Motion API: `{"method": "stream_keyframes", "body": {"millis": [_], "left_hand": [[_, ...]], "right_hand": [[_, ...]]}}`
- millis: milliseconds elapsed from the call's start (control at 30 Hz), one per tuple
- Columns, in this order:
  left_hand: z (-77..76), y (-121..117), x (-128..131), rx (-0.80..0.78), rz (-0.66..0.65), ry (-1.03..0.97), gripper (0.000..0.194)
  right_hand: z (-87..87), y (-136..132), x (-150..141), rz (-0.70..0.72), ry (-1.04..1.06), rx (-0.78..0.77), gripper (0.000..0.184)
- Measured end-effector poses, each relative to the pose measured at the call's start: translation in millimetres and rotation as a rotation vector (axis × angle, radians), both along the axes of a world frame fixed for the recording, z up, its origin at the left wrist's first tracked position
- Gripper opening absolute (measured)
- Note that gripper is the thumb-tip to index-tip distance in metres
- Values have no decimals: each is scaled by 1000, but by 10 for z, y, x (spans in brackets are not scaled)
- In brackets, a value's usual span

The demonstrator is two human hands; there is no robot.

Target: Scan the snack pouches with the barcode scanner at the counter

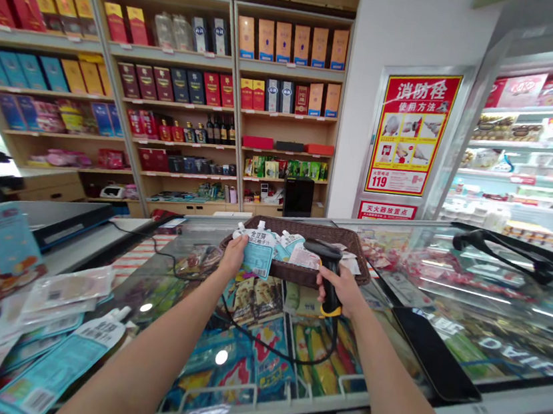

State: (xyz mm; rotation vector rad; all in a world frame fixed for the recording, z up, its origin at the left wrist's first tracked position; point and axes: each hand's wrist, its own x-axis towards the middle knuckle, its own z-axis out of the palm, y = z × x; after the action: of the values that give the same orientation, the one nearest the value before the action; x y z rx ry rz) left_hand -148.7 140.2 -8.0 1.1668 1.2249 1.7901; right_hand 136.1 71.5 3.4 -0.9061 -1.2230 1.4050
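My left hand [234, 255] is closed on the left edge of a blue and white spouted drink pouch [258, 256], its barcode at the lower right. My right hand [342, 289] grips the handle of a black and yellow barcode scanner [332, 278], whose head points left toward the pouch. Both are held at the near side of a brown woven basket [298, 274]. More pouches [290, 241] and paper slips lie in the basket. From the scanner's base a black cable [288, 358] loops leftward over the glass freezer top.
At the lower left lie several pouches [66, 356] and clear packets [67, 289]. A black phone-like slab [434, 354] rests on the freezer [352, 411] at right, near a black frame-shaped object [503, 251]. Shelves of boxed goods [180, 86] line the back wall.
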Motion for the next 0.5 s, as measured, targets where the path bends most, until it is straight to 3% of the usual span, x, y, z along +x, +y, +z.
{"method": "stream_keyframes", "body": {"millis": [167,367,500], "left_hand": [[97,286,-24,-84,1,-42,49],[115,440,-22,-109,-37,-70,45],[123,489,31,-160,-53,-86,35]], "right_hand": [[-15,71,46,-223,-84,-67,35],[-39,105,30,-310,-309,-24,30],[12,-47,-33,-324,-400,-39,26]]}}
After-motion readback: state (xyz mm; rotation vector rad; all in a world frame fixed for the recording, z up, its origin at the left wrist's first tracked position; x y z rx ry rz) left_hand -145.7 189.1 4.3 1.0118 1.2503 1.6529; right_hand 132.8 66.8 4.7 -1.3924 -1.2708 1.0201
